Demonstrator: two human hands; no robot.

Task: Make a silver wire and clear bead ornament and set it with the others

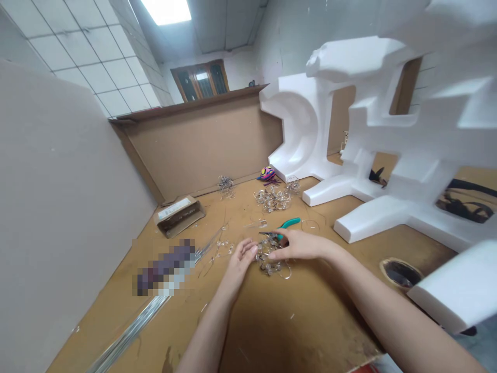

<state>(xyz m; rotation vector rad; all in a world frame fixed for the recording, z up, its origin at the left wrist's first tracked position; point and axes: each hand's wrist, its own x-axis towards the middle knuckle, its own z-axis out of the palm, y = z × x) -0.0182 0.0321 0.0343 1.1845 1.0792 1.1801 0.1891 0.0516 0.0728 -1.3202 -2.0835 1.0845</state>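
On the left, a bunch of long, shiny wires lies on a slant, maybe so it is easy to reach. A dark, blurred thing sits on it; I cannot tell what it is. Behind is a small box, its open side facing front.

The left hand rests by the left edge of a pile of bent wires. Its fingers curl loosely, perhaps to stop the pile from sliding. I cannot tell if they pinch a piece. The pile lies between both hands, likely so both can get at it. The right hand reaches in from the right, thumb and pointing finger spread wide over the pile, with nothing clear between them. Pliers with green handles lie just past it, perhaps to be handy. Farther back are another wire pile and a bright ball. Big white foam stands on the right, near a round hole.

The table is brown and marked, with tiny bits on it. A white board stands left, then tiles, a window, a brown back board and a bright ceiling light.
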